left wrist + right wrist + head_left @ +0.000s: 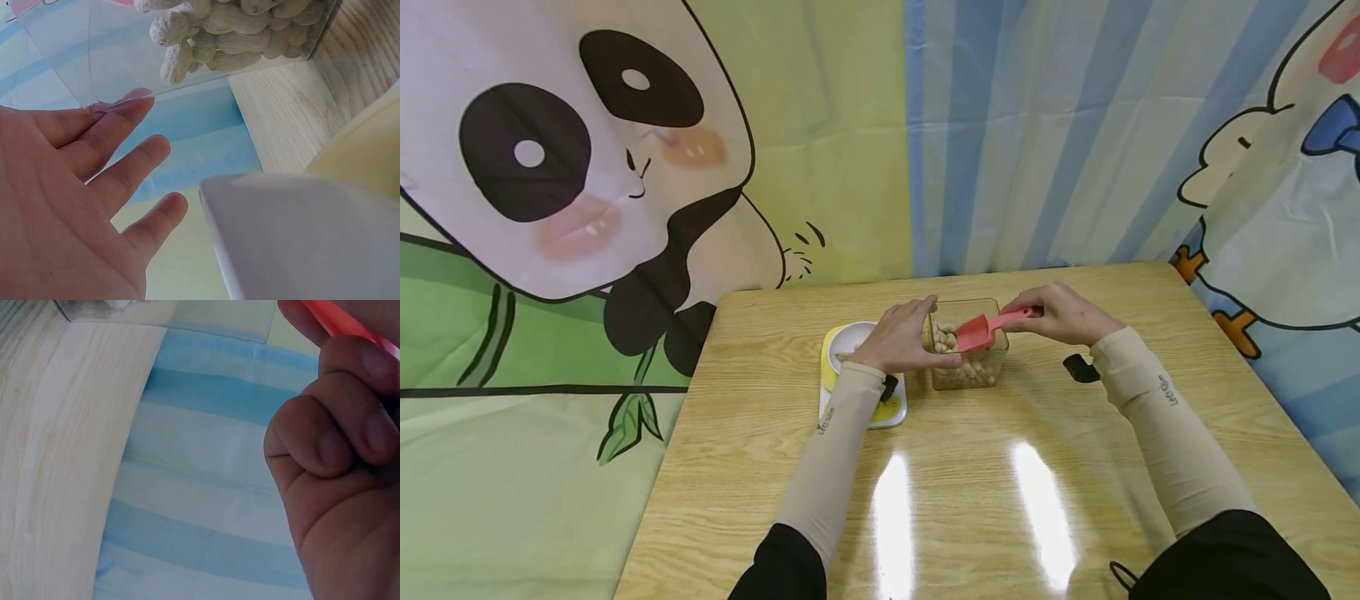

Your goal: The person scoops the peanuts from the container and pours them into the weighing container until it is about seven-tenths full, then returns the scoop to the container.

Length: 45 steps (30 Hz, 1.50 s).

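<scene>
A clear square container (pixel 1002 354) of unshelled peanuts (pixel 240 44) stands on the table. My left hand (pixel 904 337) holds it at the left by the upper part, thumb on the near side and fingers on the far side. In the left wrist view the index and middle fingertips are at its edge, while the other two fingers stretch out apart from it. My right hand (pixel 1063 312) pinches the handle of a pink scoop (pixel 976 333), other fingers curled in. The scoop's blade tilts down into the container's opening, over the peanuts.
Just left of the container, a white and yellow kitchen scale (pixel 889 417) carries a white bowl (pixel 850 337), partly behind my left hand and wrist. The wooden table (pixel 760 467) ends at a cartoon-printed curtain (pixel 850 167) at the back.
</scene>
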Tool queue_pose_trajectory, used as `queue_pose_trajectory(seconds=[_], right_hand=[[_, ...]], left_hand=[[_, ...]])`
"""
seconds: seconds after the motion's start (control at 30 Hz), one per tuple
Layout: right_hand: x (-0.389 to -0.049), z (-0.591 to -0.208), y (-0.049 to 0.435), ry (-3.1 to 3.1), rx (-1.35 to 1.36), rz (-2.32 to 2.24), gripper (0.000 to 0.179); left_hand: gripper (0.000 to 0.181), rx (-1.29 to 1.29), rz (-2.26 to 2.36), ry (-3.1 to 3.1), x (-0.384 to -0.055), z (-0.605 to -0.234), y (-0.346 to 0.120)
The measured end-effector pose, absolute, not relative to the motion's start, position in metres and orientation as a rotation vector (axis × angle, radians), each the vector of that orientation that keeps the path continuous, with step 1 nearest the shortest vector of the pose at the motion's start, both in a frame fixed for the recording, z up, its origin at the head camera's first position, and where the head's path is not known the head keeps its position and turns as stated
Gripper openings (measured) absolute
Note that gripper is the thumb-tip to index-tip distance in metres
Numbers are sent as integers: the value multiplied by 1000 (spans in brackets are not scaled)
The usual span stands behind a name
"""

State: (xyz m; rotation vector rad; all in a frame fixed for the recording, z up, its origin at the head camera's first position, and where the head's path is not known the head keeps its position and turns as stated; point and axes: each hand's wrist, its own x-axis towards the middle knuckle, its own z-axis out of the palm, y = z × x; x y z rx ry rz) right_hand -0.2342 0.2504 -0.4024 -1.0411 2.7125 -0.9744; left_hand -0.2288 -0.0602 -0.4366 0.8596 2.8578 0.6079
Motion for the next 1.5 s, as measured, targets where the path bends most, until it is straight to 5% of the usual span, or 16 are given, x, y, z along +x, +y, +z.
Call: queue_pose_trajectory(seconds=[0.37,0.7,1.0,1.5], right_hand=[[-234,-396,238,2753,-1247,-866,18],[-233,-397,245,2697,-1077,-963,21],[-237,-394,233,2784,-1307,-715,14],[-235,-402,235,2707,-1311,-895,13]], left_hand=[[120,859,642,2856,-228,-435,-60],[119,895,624,2862,-229,-437,-59],[119,870,635,2868,-229,-434,-62],[119,871,686,2843,-230,-442,-62]])
